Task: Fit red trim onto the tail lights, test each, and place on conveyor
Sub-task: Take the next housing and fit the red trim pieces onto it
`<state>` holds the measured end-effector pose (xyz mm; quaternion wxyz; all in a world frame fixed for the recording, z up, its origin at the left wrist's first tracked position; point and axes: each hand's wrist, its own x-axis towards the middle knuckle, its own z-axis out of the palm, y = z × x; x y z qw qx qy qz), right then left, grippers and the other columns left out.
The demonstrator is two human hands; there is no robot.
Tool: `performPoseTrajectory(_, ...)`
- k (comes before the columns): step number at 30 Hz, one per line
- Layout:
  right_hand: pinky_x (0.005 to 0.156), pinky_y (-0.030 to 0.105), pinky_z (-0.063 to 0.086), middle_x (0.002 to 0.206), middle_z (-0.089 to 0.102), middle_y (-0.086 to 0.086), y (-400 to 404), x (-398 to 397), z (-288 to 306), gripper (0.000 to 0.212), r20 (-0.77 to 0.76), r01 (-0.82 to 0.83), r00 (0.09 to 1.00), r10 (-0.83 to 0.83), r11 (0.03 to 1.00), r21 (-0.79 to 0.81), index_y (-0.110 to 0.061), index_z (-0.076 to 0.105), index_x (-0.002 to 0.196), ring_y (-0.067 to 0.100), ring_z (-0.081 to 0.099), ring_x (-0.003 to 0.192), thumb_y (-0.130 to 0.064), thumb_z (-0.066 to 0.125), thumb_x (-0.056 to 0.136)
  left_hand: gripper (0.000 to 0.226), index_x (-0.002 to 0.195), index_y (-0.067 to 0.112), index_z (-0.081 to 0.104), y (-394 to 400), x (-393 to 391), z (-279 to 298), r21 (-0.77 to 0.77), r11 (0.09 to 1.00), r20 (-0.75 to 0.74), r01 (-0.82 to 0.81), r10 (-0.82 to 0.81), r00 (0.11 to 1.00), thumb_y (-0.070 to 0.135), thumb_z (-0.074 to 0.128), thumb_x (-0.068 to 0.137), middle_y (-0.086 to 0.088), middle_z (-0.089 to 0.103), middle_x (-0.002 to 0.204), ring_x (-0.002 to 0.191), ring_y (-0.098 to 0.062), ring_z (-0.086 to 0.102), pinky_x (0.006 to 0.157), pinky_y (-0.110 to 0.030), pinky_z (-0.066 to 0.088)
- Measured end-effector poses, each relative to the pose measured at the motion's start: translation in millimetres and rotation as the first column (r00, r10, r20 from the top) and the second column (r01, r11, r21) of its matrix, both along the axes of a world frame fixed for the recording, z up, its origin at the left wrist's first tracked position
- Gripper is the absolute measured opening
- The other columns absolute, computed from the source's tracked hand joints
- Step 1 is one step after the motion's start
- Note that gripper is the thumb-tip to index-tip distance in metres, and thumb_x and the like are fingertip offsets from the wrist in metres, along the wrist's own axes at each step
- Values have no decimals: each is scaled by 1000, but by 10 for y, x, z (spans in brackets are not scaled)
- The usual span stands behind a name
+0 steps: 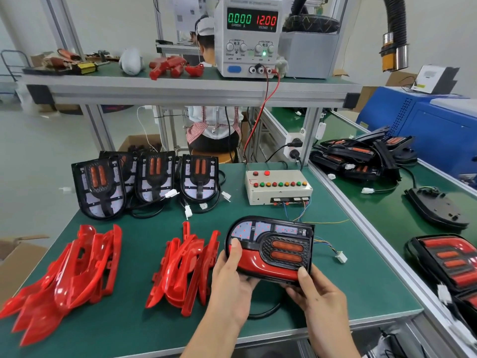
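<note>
— Hands first: what have they got?

— Both are closed round one tail light point(271, 250), lifted just above the green bench point(361, 280). The left hand point(232, 277) grips its rounded left end, thumb lying on the face. The right hand point(316, 293) pinches the lower right corner, thumb on the near rim.

— And the trim?

— A red trim piece point(258, 262) sits along the near, lower half of the lamp; the far half shows bare white board. Whether it is fully seated I cannot tell.

— Which way does the lamp lie?

— Long axis left to right, rounded end left, square end right. Its lead and white connector point(341, 256) trail off the right side, nearer the right hand.

— So the test comes next?

— Probably. The test box point(277, 186) with its row of coloured buttons stands beyond the lamp, slightly right, so the right hand looks better placed to carry the plug there.

— Anything else close by?

— Loose red trims point(185, 267) in a heap just left of the left hand, a second heap point(72, 277) further left. Untrimmed lamps point(147, 179) stand propped in a row behind them. The conveyor point(387, 210) runs along the right, carrying finished lamps. Up on the shelf, the power supply point(251, 34) reads zero current.
</note>
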<state>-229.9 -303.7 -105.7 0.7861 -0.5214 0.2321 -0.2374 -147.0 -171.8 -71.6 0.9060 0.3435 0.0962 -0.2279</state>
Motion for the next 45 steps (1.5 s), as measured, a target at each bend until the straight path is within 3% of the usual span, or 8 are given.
performPoseTrajectory(8, 67, 23, 59, 106, 77, 12, 0, -2, 29, 26, -7, 9, 1000, -9, 1000, -11, -19, 75, 116, 39, 72, 101, -15, 65, 93, 50, 127, 12, 63, -17, 32, -46, -21, 1000, -25, -20, 19, 1000, 36, 71, 84, -14, 74, 120, 108, -30, 73, 79, -43, 63)
performPoseTrajectory(14, 67, 22, 59, 101, 78, 11, 38, 3, 36, 24, -12, 14, 1000, -15, 999, -32, -30, 81, 103, 29, 77, 86, -15, 63, 96, 52, 121, 17, 67, -95, -21, -55, 140, 982, 90, -127, 115, 989, 54, 67, 84, -7, 77, 112, 103, -24, 75, 75, -36, 63)
performPoseTrajectory(20, 68, 23, 60, 102, 77, 16, -1, -34, 103, 25, 25, -18, 1000, 18, 1000, 4, -22, 80, 106, 29, 76, 83, -25, 67, 85, 31, 118, 13, 69, -77, 22, -13, 178, 978, 110, -107, 88, 990, 36, 59, 99, -11, 77, 112, 103, -28, 74, 77, -42, 62)
performPoseTrajectory(27, 69, 23, 60, 103, 77, 16, 31, -107, 110, 34, 1, -79, 997, 79, 995, -61, -22, 77, 113, 33, 76, 87, -29, 65, 82, 30, 119, 15, 68, -15, 84, 7, 250, 962, 35, -115, 110, 993, 37, 57, 102, -9, 78, 106, 95, -27, 76, 72, -41, 62)
performPoseTrajectory(34, 65, 23, 60, 99, 78, 15, 80, -129, 152, 25, -16, -13, 1000, 12, 1000, -25, -35, 81, 99, 37, 76, 85, -26, 67, 81, 29, 117, 11, 68, -17, 135, 17, 264, 961, -81, -84, 109, 991, 34, 58, 102, -13, 79, 100, 82, -27, 78, 61, -37, 61)
performPoseTrajectory(39, 60, 22, 59, 93, 78, 18, 94, -186, 178, 22, -53, 4, 999, -5, 1000, -5, -24, 82, 90, 37, 76, 78, -12, 64, 92, 27, 114, 11, 69, -42, 123, 16, 298, 953, -114, -54, 91, 989, 33, 57, 103, -14, 79, 97, 82, -29, 78, 60, -38, 61)
performPoseTrajectory(42, 57, 24, 59, 89, 78, 18, 85, -237, 196, 18, -87, -2, 996, 0, 1000, -30, -19, 76, 102, 37, 76, 76, -9, 64, 93, 24, 111, 13, 68, -48, 126, 16, 338, 941, -135, -27, 77, 988, 33, 55, 104, -13, 79, 93, 79, -28, 78, 60, -39, 61)
performPoseTrajectory(45, 55, 25, 59, 87, 78, 15, 86, -293, 214, 33, -154, -48, 987, 32, 993, -104, -16, 63, 123, 38, 76, 74, -4, 65, 93, 23, 108, 15, 68, -55, 183, 37, 408, 913, -142, -11, 75, 987, 34, 55, 104, -10, 79, 92, 82, -28, 76, 60, -38, 60)
